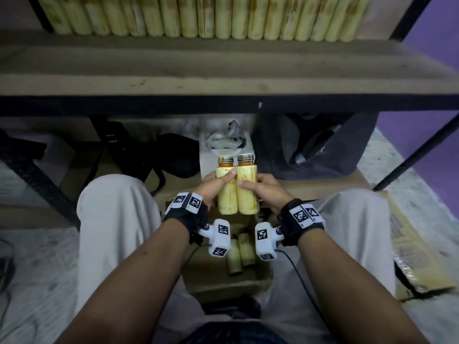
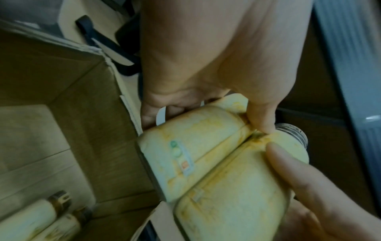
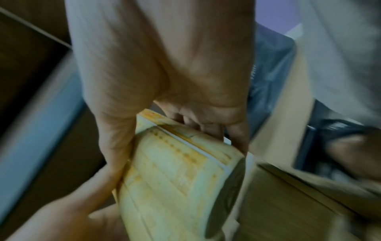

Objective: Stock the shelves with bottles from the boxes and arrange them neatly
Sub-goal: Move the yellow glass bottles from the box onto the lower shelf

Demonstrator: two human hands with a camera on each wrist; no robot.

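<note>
Along the top of the frame the shelf (image 1: 223, 80) already carries a full row (image 1: 203, 18); I grip one bottle (image 1: 226, 187) in my left hand (image 1: 211, 187), another bottle (image 1: 247, 187) in my right hand (image 1: 267, 189), with two more (image 1: 239, 252) left in the box (image 1: 223, 284).

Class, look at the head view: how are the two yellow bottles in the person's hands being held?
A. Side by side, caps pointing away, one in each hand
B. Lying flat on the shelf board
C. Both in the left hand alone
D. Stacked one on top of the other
A: the left hand grips the left bottle and the right hand grips the right bottle, pressed together side by side above the box.
</note>
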